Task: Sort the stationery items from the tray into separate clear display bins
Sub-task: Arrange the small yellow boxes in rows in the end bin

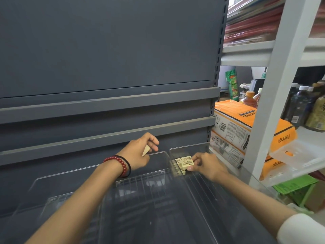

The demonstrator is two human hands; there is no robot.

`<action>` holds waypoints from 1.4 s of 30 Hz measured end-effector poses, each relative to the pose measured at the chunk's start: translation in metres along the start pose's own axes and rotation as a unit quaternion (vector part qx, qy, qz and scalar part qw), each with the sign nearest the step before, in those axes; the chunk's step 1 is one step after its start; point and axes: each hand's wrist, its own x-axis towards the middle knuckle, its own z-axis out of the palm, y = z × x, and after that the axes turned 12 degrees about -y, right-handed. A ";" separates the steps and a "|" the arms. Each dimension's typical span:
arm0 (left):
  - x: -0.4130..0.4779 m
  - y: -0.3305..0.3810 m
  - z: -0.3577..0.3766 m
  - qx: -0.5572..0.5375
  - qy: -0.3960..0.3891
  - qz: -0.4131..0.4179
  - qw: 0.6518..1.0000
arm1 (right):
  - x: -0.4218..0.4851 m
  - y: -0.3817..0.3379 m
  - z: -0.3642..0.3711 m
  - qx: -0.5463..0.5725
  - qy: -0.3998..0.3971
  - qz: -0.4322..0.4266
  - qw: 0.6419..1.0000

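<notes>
1. Erasers (179, 161) (cream, with printed sleeves) are stacked in the near-left corner of the right clear bin (191, 147).
2. One eraser (188, 165) is pinched by the right hand (207, 166) at that stack, its long axis running left to right.
3. A cream piece (146, 150) is gripped in the curled left hand (139, 152), left of the bin; a rightward move is judged necessary.

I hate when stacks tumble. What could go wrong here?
The right hand pinches an eraser against a small stack in the right bin; a nudge might topple the stack. The left hand holds a second eraser by the middle bin, so a slip could drop it in the wrong one.
</notes>
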 end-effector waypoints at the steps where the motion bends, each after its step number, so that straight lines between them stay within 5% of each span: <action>1: -0.001 -0.002 0.000 0.003 0.000 0.004 1.000 | 0.001 -0.002 0.003 -0.004 -0.003 0.004 1.000; 10: -0.011 -0.013 -0.008 0.056 0.005 0.030 0.998 | 0.006 -0.015 0.023 -0.042 0.009 0.020 0.999; 18: -0.020 -0.021 -0.014 -0.053 0.082 -0.026 0.995 | 0.001 -0.019 0.027 -0.092 0.053 -0.001 0.994; 24: -0.021 -0.019 -0.016 -0.098 0.089 0.027 0.991 | 0.011 -0.006 0.015 -0.069 -0.030 -0.043 0.996; 29: -0.018 -0.010 -0.014 -0.037 0.092 0.044 0.994 | 0.006 0.002 0.010 -0.064 -0.037 -0.073 0.995; 33: -0.016 -0.002 -0.012 0.001 0.124 0.022 0.992 | 0.004 0.000 -0.002 -0.047 0.032 -0.076 0.995; 37: -0.011 0.008 -0.013 -0.076 0.157 -0.014 0.985 | -0.008 -0.015 -0.017 0.020 0.106 -0.111 0.988; 42: 0.001 0.021 -0.007 -0.230 0.180 -0.037 0.956 | -0.031 -0.048 -0.022 0.049 0.075 -0.169 0.982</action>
